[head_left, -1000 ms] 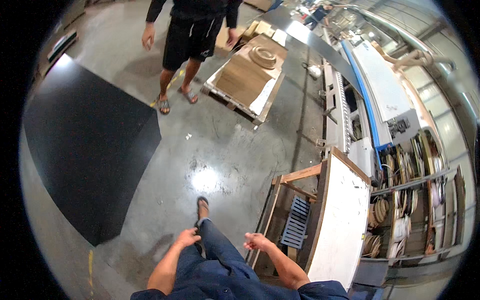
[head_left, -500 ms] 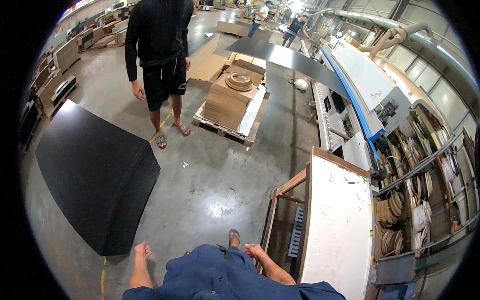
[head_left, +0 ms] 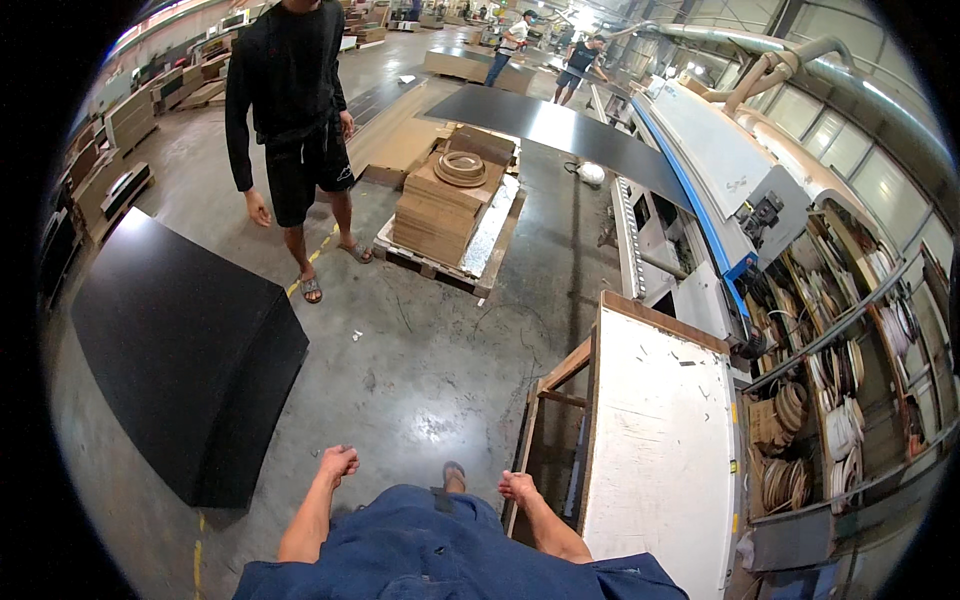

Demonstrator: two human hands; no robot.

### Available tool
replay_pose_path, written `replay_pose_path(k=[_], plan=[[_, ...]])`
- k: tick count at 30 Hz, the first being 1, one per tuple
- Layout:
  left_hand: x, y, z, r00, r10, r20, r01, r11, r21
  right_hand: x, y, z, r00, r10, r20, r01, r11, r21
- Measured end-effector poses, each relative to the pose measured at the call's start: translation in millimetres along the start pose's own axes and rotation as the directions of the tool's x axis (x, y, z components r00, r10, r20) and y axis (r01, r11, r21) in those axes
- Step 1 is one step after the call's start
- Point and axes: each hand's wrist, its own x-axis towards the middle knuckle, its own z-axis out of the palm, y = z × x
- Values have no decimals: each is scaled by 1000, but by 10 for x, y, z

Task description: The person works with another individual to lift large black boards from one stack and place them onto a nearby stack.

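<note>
My left hand (head_left: 340,461) is held up over the grey floor, to the right of a stack of black panels (head_left: 200,350). Its fingers are curled in, with nothing seen in them. Close to the near left edge of a white-topped table (head_left: 655,450), my right hand (head_left: 517,487) is loosely closed as well and appears to hold nothing. Neither hand touches the stack or the table.
A person in black (head_left: 290,120) stands ahead left, beside a pallet (head_left: 440,270) with stacked brown boards (head_left: 440,215) and a coil of edging (head_left: 461,169). One long dark panel (head_left: 560,125) reaches the blue-and-white machine (head_left: 700,190). Shelves of coils (head_left: 790,450) line the right.
My left hand has risen and swung inward from beside the black stack; my right hand has moved slightly. The person in black and the surroundings sit farther left in view.
</note>
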Motion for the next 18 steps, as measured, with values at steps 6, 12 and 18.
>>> replay_pose_path(k=[6, 12, 18], plan=[[-94, -202, -186, 998, -46, -51, 45, 999, -29, 6, 177, 102, 995, 45, 86, -43, 999, -24], [-283, -902, -718, 953, -226, -204, 200, 970, -139, 80, 77, 168, 994, -9, 106, 23, 991, -135], [-472, -1232, -1020, 912, -319, -259, 244, 928, -283, 69, -127, 155, 992, -18, 126, 41, 983, -181]])
